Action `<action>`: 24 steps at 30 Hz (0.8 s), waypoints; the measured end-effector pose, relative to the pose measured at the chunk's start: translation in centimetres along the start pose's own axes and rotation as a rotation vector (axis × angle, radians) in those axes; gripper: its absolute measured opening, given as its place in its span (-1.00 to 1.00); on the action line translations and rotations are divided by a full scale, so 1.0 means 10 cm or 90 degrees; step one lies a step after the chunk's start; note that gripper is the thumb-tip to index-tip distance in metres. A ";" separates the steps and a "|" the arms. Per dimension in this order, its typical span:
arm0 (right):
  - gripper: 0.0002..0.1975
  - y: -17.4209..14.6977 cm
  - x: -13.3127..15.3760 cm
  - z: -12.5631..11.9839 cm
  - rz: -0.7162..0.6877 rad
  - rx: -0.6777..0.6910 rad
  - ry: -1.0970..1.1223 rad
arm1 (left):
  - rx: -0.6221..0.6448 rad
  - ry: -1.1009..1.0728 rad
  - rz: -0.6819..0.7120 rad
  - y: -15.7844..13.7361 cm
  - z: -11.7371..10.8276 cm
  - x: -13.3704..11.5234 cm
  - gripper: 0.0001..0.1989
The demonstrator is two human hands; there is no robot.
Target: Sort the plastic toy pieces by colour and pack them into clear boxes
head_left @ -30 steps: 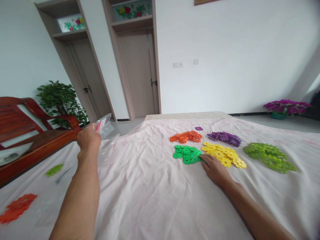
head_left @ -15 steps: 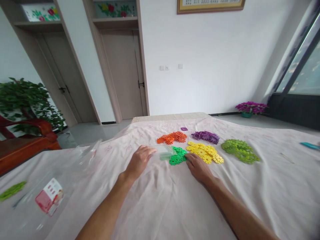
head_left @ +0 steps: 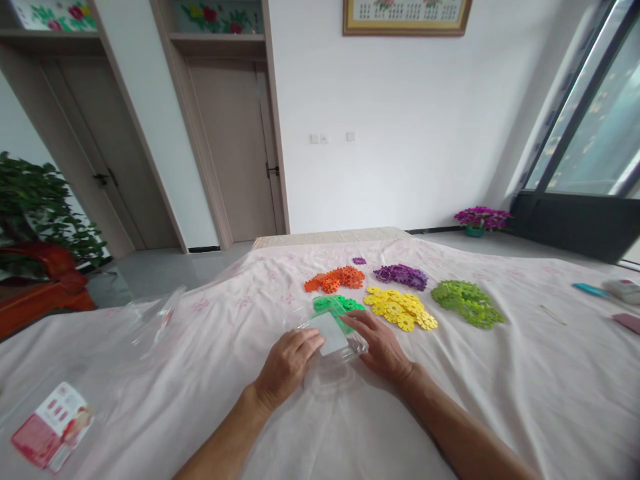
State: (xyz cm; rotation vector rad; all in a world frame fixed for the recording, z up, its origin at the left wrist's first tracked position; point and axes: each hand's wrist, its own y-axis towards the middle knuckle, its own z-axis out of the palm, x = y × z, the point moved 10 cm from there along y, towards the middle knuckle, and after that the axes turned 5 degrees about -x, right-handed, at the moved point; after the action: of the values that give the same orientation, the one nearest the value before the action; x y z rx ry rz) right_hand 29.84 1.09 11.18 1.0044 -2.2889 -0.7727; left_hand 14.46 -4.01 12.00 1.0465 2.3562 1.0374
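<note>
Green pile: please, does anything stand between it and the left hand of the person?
Yes: the clear plastic container is between the left hand and the green pile. In this view, it also overlaps part of the pile.

Over the cloth before me, a container sits between my left hand and right hand, touched by both. Its far side overlaps my view of the front pile. Just right lies the middle pile; farther right, the end pile. Behind are the back-left pile and back-right pile, a loose piece beyond them. Packaging lies near left.
</note>
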 end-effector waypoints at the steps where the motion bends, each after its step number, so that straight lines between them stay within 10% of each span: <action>1: -0.54 0.00 -0.01 -0.01 0.001 -0.003 -0.002 | 0.003 -0.001 -0.004 0.00 0.00 0.01 -0.68; 8: -0.68 -0.05 -0.18 -0.14 0.076 -0.111 0.186 | -0.032 0.019 -0.219 -0.13 0.01 0.51 -0.17; 16: -0.59 -0.25 -0.71 -0.14 0.434 -0.320 0.453 | 0.020 -0.205 -0.343 -0.32 0.30 0.83 -0.55; 24: -0.50 -0.52 -1.17 -0.20 0.585 -0.484 0.543 | -0.084 -0.155 -0.377 -0.36 0.12 0.91 -0.78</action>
State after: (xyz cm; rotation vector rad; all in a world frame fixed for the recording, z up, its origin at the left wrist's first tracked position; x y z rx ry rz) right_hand 40.48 6.65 6.40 -0.1254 -1.2653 -0.5466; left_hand 7.40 1.73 8.26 0.3556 2.1545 0.7711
